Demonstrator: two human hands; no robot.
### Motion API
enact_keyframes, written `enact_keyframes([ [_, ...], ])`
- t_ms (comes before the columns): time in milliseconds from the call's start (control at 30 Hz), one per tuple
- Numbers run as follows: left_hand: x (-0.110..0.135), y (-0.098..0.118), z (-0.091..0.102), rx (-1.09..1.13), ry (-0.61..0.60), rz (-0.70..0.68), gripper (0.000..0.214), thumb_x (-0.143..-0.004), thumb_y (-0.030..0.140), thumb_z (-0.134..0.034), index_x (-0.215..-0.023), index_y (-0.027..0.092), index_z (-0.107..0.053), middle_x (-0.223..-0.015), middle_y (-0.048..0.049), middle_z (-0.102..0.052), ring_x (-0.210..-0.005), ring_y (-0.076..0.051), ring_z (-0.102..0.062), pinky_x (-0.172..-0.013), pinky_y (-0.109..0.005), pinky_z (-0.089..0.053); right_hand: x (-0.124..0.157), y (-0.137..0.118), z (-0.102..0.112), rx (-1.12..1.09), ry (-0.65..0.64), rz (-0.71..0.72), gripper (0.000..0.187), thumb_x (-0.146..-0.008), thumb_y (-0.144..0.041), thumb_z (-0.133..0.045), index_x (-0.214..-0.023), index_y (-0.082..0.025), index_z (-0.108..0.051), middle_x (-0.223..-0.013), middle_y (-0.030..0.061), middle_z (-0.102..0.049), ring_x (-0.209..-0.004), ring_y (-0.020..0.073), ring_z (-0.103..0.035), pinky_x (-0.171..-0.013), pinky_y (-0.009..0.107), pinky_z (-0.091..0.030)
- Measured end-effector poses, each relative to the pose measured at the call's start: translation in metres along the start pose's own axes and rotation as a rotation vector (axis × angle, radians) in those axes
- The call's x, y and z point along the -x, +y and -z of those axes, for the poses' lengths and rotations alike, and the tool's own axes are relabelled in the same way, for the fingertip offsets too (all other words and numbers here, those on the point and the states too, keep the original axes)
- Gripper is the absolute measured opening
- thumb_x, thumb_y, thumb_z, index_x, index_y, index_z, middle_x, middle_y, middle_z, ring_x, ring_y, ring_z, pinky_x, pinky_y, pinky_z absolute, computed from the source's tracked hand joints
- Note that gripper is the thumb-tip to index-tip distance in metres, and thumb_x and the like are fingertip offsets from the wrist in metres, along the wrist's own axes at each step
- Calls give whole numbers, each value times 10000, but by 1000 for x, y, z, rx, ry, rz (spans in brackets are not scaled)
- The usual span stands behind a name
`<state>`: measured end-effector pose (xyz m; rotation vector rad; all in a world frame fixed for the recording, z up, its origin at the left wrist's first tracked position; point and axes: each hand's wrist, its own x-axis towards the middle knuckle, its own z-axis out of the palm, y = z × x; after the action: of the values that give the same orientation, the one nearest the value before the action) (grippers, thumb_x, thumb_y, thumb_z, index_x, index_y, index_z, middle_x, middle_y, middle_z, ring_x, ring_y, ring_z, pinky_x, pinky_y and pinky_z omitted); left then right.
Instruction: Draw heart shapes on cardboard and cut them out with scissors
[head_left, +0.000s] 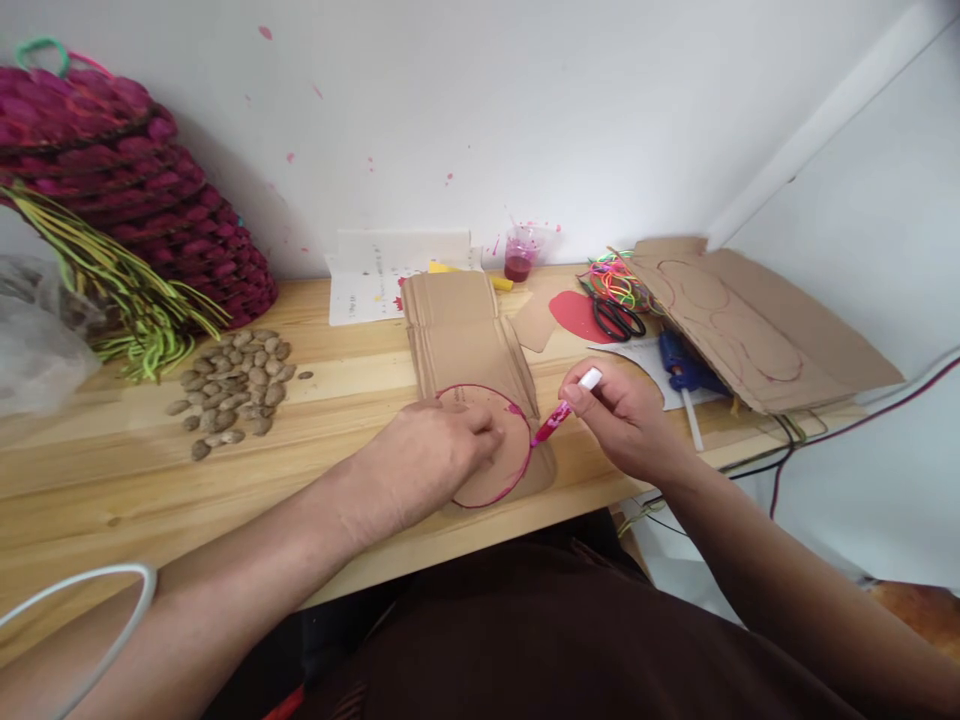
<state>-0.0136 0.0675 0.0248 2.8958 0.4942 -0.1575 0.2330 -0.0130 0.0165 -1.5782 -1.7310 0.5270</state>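
Observation:
My left hand [439, 445] presses with curled fingers on a round cardboard disc [508, 462] that has a magenta rim. The disc lies over a longer folded cardboard piece [457, 345] on the wooden table. In my right hand [626, 415] is a marker [555, 420] with a white end and a pink body, pinched between thumb and fingers. Its tip touches the right edge of the disc. Part of the disc is hidden under my left hand.
Left stand a woven magenta basket [180, 190], yellow-green strands [142, 290] and a pile of brown nuts or seeds [240, 385]. Behind is a cup of red liquid [519, 255]. Right lie black scissors [619, 318], a blue glue gun [679, 365] and marked cardboard [739, 325].

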Motion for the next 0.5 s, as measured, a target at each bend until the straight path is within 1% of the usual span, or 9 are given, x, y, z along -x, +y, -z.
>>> enact_keyframes([
  [67,0,1,2,-31,-30,17,313,-1013,132,-527,-1248,200,-722,-1148,-88,-720,-936,-230,-687,-843,-356,-515,-4,0,0,12,13,23,235,-1031,-330,-532,-828,-221,-579,-699,-20,-532,-642,158,-473,-628,299,-376],
  [267,0,0,0,-52,-8,-3,314,-1024,151,-526,-1269,206,-713,-1169,-90,-718,-960,-235,-689,-851,-357,-519,-11,0,-1,56,46,68,214,-1027,-310,-552,-832,-225,-577,-680,-25,-542,-614,156,-479,-597,286,-372],
  [400,0,1,1,-71,-36,6,322,-1030,152,-513,-1289,200,-698,-1182,-89,-711,-980,-242,-688,-857,-362,-519,-11,0,-2,75,79,102,185,-1023,-289,-558,-850,-225,-576,-681,-28,-560,-606,152,-494,-592,283,-373],
  [500,0,1,2,-64,-38,15,314,-1035,155,-498,-1266,198,-708,-1157,-86,-714,-949,-242,-686,-830,-365,-515,-9,-3,-2,110,103,128,175,-1021,-280,-561,-856,-223,-579,-674,-29,-559,-601,151,-493,-590,285,-376],
])
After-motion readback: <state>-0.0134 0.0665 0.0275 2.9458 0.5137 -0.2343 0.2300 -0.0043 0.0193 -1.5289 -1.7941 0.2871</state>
